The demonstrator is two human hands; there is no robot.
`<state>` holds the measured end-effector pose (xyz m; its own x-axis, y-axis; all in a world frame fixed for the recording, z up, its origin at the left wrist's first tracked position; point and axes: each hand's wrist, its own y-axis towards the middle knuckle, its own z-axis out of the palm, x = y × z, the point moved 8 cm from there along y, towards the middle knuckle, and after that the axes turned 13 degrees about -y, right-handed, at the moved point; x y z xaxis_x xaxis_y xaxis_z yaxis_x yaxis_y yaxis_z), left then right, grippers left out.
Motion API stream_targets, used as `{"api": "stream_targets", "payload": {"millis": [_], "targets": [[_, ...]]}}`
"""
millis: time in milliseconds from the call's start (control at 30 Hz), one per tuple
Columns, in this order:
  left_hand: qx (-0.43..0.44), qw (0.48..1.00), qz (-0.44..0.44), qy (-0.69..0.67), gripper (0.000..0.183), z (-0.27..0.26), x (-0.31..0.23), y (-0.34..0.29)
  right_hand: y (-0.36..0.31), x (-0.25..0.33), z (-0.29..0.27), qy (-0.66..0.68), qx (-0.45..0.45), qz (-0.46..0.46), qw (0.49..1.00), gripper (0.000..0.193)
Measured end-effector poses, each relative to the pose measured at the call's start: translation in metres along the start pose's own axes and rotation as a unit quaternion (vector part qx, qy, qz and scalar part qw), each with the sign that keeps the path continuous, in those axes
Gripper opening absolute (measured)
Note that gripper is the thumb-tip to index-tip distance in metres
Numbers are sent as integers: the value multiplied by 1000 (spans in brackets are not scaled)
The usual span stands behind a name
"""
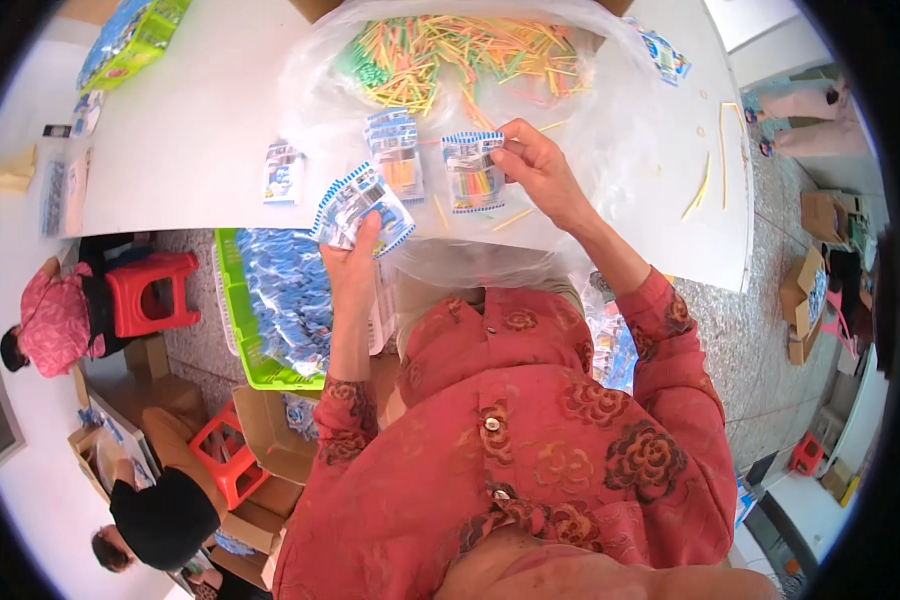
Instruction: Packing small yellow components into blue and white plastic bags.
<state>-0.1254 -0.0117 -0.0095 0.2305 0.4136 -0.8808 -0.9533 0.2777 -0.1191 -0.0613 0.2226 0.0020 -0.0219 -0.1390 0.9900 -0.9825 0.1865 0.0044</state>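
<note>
1. Left hand [350, 262]: closed on left packet [358, 208], blue and white, tilted, over the table's near edge. Thumb lay across its front; fingers behind mostly hidden. Couldn't tell if it was one packet or several stacked.
2. Right hand [535, 165]: thumb and index finger pinched right packet [470, 172] by its upper right side. Packet was near upright in view, clear lower part showing coloured sticks. No gap between fingertips and packet; other fingers curled in.
3. Between the two held packets: middle packet [398, 160] on clear plastic [610, 130], overlapping another at its top. Side packet [283, 175] lay to the left on white table [200, 130].
4. Beyond the hands: big heap of yellow, orange, pink and green sticks [460, 60] on the plastic. Some loose sticks [705, 185] lay at the table's right.
5. Below table edge, left: green crate [238, 340] full of blue packets [290, 290]. Green basket [150, 45], also filled, sat at the table's far left.
6. Background left: co-worker in pink top [60, 320] by red stool [150, 290]; co-worker in black top [165, 520] further down. Cardboard boxes [800, 290] stood at right.
</note>
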Motion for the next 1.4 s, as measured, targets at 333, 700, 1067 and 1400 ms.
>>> {"api": "stream_targets", "payload": {"millis": [333, 700, 1067, 1400], "targets": [[-58, 997, 12, 39, 27, -41, -14, -11, 48, -44, 82, -79, -17, -9, 997, 14], [52, 998, -39, 19, 18, 20, 7, -4, 14, 57, 55, -167, 20, -84, 982, 23], [106, 989, -26, 102, 17, 71, 1, -16, -24, 96, 26, -288, -83, -189, 935, 32], [120, 988, -20, 92, 16, 85, 4, -23, -38, 109, 18, -331, -106, -249, 904, 21]]}}
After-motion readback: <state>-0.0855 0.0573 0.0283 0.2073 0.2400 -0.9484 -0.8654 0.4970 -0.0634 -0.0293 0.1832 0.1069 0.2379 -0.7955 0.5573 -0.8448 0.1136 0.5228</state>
